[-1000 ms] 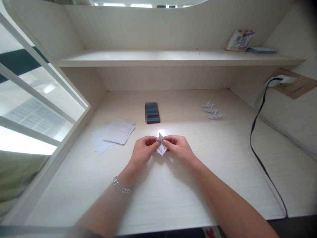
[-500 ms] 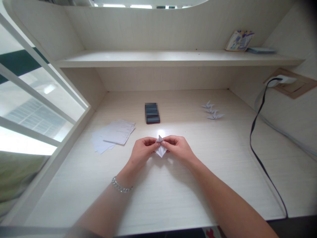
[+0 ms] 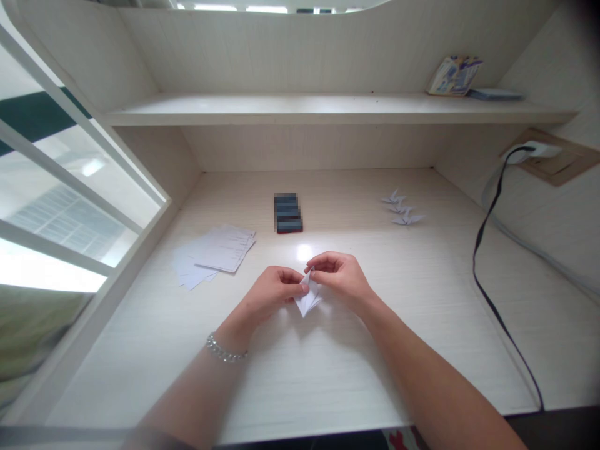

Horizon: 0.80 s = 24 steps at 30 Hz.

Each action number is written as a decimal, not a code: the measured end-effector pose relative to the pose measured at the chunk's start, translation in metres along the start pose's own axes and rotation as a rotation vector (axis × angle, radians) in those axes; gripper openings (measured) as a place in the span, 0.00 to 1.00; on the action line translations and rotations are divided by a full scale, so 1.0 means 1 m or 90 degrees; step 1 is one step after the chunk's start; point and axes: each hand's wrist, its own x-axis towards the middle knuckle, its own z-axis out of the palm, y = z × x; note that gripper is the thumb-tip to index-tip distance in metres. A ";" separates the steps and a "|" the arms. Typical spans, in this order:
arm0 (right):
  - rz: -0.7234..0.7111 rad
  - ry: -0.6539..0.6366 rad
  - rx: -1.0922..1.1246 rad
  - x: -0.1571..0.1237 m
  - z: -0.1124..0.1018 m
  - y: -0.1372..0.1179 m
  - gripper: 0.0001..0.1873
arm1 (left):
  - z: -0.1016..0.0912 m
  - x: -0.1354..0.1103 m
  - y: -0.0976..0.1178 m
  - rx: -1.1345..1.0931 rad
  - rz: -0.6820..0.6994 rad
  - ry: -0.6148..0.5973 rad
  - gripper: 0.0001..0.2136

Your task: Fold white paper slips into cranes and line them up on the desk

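Folded white paper piece, pointed at top and bottom, is held over the front-middle of the tabletop; can't tell if its underside touches. Crease lines on its face, loose layers at lower right.

Left hand: narrow pinch on the paper's left side, thumb on top, fingers curled behind. Right hand: narrow pinch at the paper's upper tip, thumb and fingertips close together. Both hands on the same piece, near each other. Silver chain bracelet on left wrist.

Beyond the hands, slightly left: dark rectangular object, pixelated, reddish near edge, lying flat. Left of that and nearer: loose pile of white paper sheets, overlapping, fanned, marks along the right edge of the top ones. Far right: three small white folded paper birds, close together in a slanting row.

Right side: black cable runs from white plug at wall socket down to the front edge; paler cord behind it.

Above the back: shelf with colourful packet leaning, flat bluish item just beside it. Left: white rails, greenish fabric below, blurred.
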 end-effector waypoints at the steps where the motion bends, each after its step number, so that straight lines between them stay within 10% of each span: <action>1: 0.008 0.003 0.017 0.000 0.000 -0.001 0.09 | 0.000 0.000 0.001 0.003 -0.006 -0.003 0.05; 24: -0.020 -0.004 -0.079 -0.001 0.000 0.002 0.15 | 0.002 0.000 -0.001 0.072 0.006 0.033 0.05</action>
